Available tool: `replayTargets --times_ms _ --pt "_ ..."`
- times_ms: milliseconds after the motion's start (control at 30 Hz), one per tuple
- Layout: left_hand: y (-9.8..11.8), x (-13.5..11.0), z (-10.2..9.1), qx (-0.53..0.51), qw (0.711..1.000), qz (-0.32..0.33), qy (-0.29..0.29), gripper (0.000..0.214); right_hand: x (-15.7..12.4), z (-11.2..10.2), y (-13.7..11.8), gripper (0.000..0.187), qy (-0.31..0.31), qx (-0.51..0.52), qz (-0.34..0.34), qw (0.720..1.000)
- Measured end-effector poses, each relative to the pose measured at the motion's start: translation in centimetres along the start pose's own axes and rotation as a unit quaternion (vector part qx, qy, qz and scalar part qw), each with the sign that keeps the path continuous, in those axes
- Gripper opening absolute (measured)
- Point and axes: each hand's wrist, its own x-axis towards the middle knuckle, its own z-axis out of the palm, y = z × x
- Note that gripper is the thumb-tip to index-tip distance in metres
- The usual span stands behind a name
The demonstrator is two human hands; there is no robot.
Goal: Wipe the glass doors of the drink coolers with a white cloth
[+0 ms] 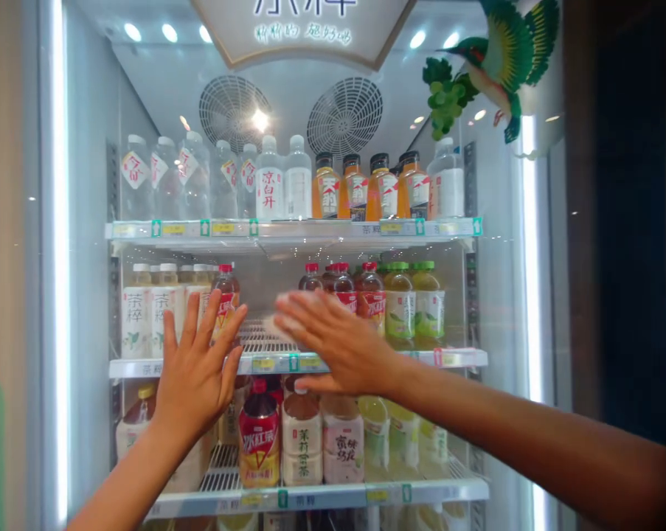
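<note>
My left hand (195, 369) is raised with its fingers spread, in front of the middle shelf of a lit drinks cooler, and holds nothing. My right hand (347, 343) reaches in from the right with fingers stretched out flat, slightly blurred. A pale smear shows by its fingertips; I cannot make out what it is. Behind the hands stand red-capped tea bottles (372, 295), green-capped bottles (400, 306) and white-labelled bottles (136, 317) on the middle shelf (459, 358). Reflected spots of light suggest glass before the shelves; whether either hand touches it, I cannot tell.
Clear water bottles (193, 177) and black-capped orange bottles (355, 188) line the top shelf (310, 230). Larger bottles (259, 435) stand on the lower shelf (437, 490). A bird decoration (501, 66) is at the upper right. Bright light strips (60, 258) run down both sides.
</note>
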Motion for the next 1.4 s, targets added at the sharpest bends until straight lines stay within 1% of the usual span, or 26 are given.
replayTargets --times_ms 67,100,133,167,267,300,333,367,467,500,533,567,667,733,800,900,967,1000,1067,1133,1167,1200,1300,1333,1367,1400 --pt "-1.1 -0.5 -0.3 0.000 1.000 -0.008 0.000 0.074 2.6 -0.4 1.5 0.093 0.043 -0.032 0.113 0.992" --pt "-1.6 -0.7 -0.4 0.004 1.000 -0.013 -0.002 0.075 3.7 -0.4 1.7 0.094 0.057 -0.043 0.147 0.987" --pt "-2.1 -1.0 -0.6 0.010 1.000 -0.015 -0.003 0.075 4.6 -0.2 1.3 0.096 0.060 -0.045 0.149 0.986" --pt "-2.7 -1.2 -0.7 0.017 1.000 -0.016 -0.004 0.076 5.4 0.2 0.5 0.099 0.052 -0.042 0.119 0.991" --pt "-4.6 -1.9 -1.1 0.029 0.999 -0.016 -0.001 0.076 7.2 1.5 -2.3 0.102 -0.006 -0.018 -0.071 0.997" --pt "-5.3 -2.1 -1.3 0.027 1.000 -0.015 0.002 0.076 8.0 1.8 -2.5 0.100 -0.018 -0.013 -0.110 0.994" --pt "-6.0 -2.2 -1.4 0.025 1.000 -0.016 0.003 0.076 9.2 1.8 -2.3 0.097 -0.020 -0.013 -0.119 0.993" --pt "-6.8 -2.3 -1.5 0.023 1.000 -0.019 0.002 0.076 10.5 1.7 -1.6 0.095 -0.012 -0.017 -0.097 0.995" --pt "-9.1 -2.7 -2.0 0.015 1.000 -0.014 0.012 0.076 14.8 1.1 0.6 0.095 0.043 -0.042 0.059 0.996" --pt "-9.8 -2.9 -2.2 0.012 1.000 -0.013 0.015 0.077 15.9 1.1 0.6 0.098 0.053 -0.049 0.088 0.994" --pt "-10.5 -3.1 -2.3 0.008 1.000 -0.012 0.019 0.077 16.6 1.4 0.0 0.101 0.054 -0.052 0.089 0.993" --pt "-11.1 -3.3 -2.5 0.004 1.000 -0.011 0.024 0.077 16.9 1.8 -1.1 0.104 0.043 -0.052 0.062 0.996" --pt "-12.5 -3.9 -2.9 -0.006 0.999 -0.010 0.035 0.075 16.9 3.3 -4.8 0.106 -0.018 -0.041 -0.089 0.995" --pt "-13.2 -4.2 -3.1 -0.011 0.999 -0.007 0.036 0.074 17.3 3.6 -5.3 0.102 -0.035 -0.036 -0.133 0.990" --pt "-13.7 -4.5 -3.1 -0.015 0.999 -0.008 0.034 0.074 18.5 3.2 -3.6 0.097 -0.015 -0.035 -0.083 0.996" --pt "-14.2 -4.9 -3.0 -0.021 0.999 0.000 0.034 0.075 20.3 2.5 -0.9 0.093 0.046 -0.044 0.060 0.996" --pt "-14.3 -5.1 -2.9 -0.025 0.999 0.007 0.038 0.075 20.1 2.6 -1.5 0.098 0.053 -0.051 0.079 0.994" --pt "-14.3 -5.2 -2.8 -0.026 0.999 0.011 0.040 0.075 19.6 2.9 -2.4 0.101 0.040 -0.051 0.050 0.997" --pt "-14.3 -5.1 -2.8 -0.029 0.998 0.017 0.044 0.074 18.3 3.6 -4.4 0.102 -0.003 -0.047 -0.050 0.998" --pt "-14.2 -5.0 -2.7 -0.032 0.998 0.020 0.042 0.074 17.4 3.6 -4.8 0.098 -0.032 -0.046 -0.113 0.992" --pt "-14.1 -4.9 -2.7 -0.034 0.998 0.019 0.040 0.074 17.3 3.3 -4.2 0.096 -0.032 -0.050 -0.104 0.993" --pt "-14.0 -4.8 -2.7 -0.037 0.998 0.017 0.039 0.074 17.3 2.9 -3.3 0.094 -0.023 -0.055 -0.067 0.996" --pt "-13.6 -4.3 -2.6 -0.038 0.999 0.003 0.036 0.075 17.0 1.7 -1.1 0.098 0.020 -0.065 0.091 0.994" --pt "-13.4 -4.1 -2.6 -0.037 0.999 -0.004 0.033 0.075 16.3 1.6 -1.3 0.101 0.024 -0.059 0.114 0.991" --pt "-13.2 -3.9 -2.5 -0.036 0.999 -0.010 0.029 0.075 15.2 1.8 -2.0 0.104 0.019 -0.047 0.103 0.993" --pt "-12.9 -3.7 -2.4 -0.038 0.999 -0.015 0.027 0.075 13.9 2.0 -3.1 0.104 0.005 -0.030 0.062 0.998"
